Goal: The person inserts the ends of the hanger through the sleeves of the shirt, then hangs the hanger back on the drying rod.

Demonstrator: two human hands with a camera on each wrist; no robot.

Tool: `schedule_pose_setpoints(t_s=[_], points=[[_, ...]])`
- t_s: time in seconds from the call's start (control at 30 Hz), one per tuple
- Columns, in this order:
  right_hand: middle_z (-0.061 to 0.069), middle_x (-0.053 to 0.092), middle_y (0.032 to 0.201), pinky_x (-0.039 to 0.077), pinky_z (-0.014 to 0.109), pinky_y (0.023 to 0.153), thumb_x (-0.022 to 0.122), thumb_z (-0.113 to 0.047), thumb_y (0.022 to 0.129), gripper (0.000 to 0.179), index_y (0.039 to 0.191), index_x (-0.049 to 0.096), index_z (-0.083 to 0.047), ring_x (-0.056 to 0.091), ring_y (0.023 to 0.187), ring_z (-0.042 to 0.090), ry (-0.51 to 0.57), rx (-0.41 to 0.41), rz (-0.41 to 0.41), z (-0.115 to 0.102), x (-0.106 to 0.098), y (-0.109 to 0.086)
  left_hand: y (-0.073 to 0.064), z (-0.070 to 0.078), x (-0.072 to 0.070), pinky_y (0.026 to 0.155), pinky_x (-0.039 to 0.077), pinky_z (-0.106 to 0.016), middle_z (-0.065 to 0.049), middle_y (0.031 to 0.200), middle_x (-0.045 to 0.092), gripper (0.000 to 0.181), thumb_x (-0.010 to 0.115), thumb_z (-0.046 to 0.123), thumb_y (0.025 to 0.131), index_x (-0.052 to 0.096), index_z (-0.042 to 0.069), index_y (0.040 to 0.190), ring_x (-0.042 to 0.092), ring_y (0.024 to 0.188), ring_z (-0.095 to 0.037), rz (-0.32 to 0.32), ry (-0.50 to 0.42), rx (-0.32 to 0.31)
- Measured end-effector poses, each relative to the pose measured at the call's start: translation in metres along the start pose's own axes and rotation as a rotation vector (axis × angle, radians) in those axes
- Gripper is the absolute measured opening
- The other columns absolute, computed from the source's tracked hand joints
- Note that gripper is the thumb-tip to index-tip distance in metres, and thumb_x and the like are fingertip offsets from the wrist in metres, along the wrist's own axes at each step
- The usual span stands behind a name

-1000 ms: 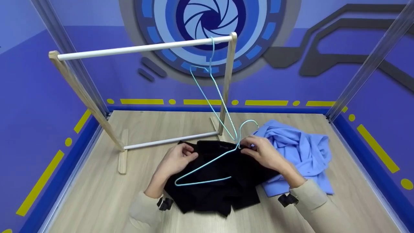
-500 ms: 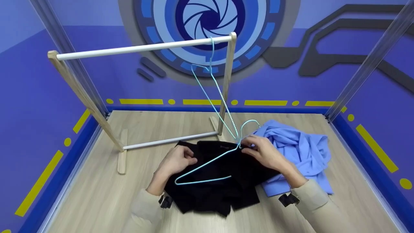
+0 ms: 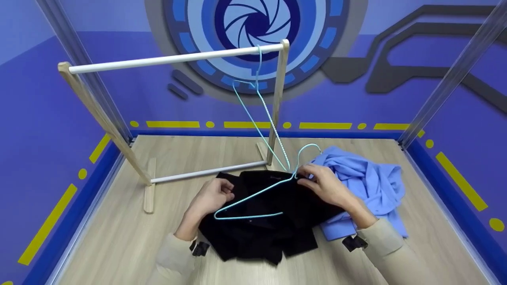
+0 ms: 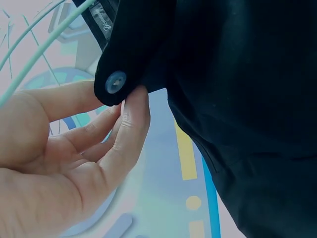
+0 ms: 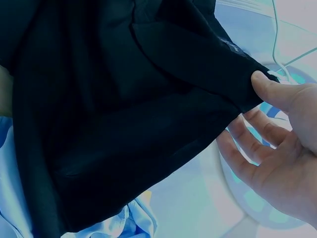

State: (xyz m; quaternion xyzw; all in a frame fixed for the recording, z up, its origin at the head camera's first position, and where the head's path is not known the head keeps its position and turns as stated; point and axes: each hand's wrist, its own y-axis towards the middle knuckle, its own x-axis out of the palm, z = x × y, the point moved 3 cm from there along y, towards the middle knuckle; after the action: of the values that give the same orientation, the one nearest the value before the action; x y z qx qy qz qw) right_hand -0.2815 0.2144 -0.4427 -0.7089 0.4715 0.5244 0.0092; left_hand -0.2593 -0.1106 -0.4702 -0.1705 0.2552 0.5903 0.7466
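A black shirt [image 3: 261, 237] lies spread in front of me. Its rounded collar end with a button [image 4: 116, 82] is pinched between the thumb and fingers of my left hand [image 3: 212, 198]. My right hand [image 3: 326, 184] pinches the other side of the collar, close to the neck of a light-blue wire hanger [image 3: 253, 194]. The hanger's left arm lies over the black cloth, its hook rises above the collar, and its right part is hidden under the fabric. A label [image 4: 101, 20] shows inside the neck in the left wrist view.
Behind the shirt stands a clothes rack with a white rail [image 3: 174, 59] and wooden posts. Another light-blue hanger [image 3: 273, 114] hangs at the rail's right end. A crumpled blue garment [image 3: 368, 186] lies right of the shirt on the wooden table [image 3: 103, 245].
The hanger on the shirt has risen slightly, its hook and lower bar sitting higher. My left hand has shifted a little left; my right hand keeps its hold on the collar.
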Motion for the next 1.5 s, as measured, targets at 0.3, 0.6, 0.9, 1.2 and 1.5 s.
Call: schedule_pose_setpoints(t_s=[0.3, 0.6, 0.9, 1.2, 1.5], points=[[-0.001, 0.063, 0.088, 0.052, 0.035, 0.071, 0.074, -0.003, 0.093, 0.009, 0.094, 0.066, -0.007, 0.059, 0.081, 0.013, -0.001, -0.009, 0.001, 0.0, -0.004, 0.0, -0.002, 0.001, -0.005, 0.081, 0.054, -0.04, -0.009, 0.087, 0.068, 0.012, 0.069, -0.004, 0.09, 0.071, -0.006, 0.102, 0.065, 0.085, -0.023, 0.005, -0.009, -0.005], [0.0, 0.063, 0.088, 0.052, 0.041, 0.071, 0.074, -0.003, 0.093, 0.009, 0.094, 0.066, -0.007, 0.058, 0.081, 0.015, -0.018, 0.0, 0.001, 0.005, -0.006, 0.0, -0.007, -0.001, -0.014, 0.081, 0.054, -0.041, -0.009, 0.09, 0.069, 0.015, 0.065, -0.007, 0.09, 0.071, -0.008, 0.104, 0.065, 0.086, -0.025, 0.027, -0.032, 0.036], [0.0, 0.062, 0.087, 0.052, 0.042, 0.069, 0.072, -0.002, 0.094, 0.008, 0.094, 0.065, -0.007, 0.058, 0.079, 0.015, -0.028, -0.004, 0.008, 0.006, -0.007, 0.0, -0.011, 0.001, -0.023, 0.08, 0.052, -0.04, -0.008, 0.092, 0.071, 0.015, 0.062, -0.007, 0.092, 0.074, -0.004, 0.101, 0.064, 0.084, -0.021, 0.074, -0.015, 0.057], [0.003, 0.065, 0.089, 0.051, 0.045, 0.07, 0.072, -0.001, 0.094, 0.007, 0.098, 0.068, -0.005, 0.061, 0.08, 0.017, -0.044, -0.014, 0.037, 0.008, -0.006, -0.002, -0.014, 0.004, -0.03, 0.078, 0.048, -0.037, -0.002, 0.088, 0.069, 0.017, 0.064, -0.004, 0.092, 0.077, 0.004, 0.1, 0.059, 0.08, -0.017, 0.173, 0.04, 0.044], [0.006, 0.068, 0.097, 0.053, 0.044, 0.078, 0.071, 0.0, 0.094, 0.01, 0.104, 0.07, -0.003, 0.066, 0.089, 0.022, -0.069, -0.017, 0.06, 0.008, -0.005, -0.001, -0.015, 0.012, -0.035, 0.07, 0.047, -0.035, -0.002, 0.083, 0.068, 0.019, 0.063, -0.002, 0.093, 0.078, 0.006, 0.101, 0.058, 0.072, -0.016, 0.262, 0.052, 0.064]])
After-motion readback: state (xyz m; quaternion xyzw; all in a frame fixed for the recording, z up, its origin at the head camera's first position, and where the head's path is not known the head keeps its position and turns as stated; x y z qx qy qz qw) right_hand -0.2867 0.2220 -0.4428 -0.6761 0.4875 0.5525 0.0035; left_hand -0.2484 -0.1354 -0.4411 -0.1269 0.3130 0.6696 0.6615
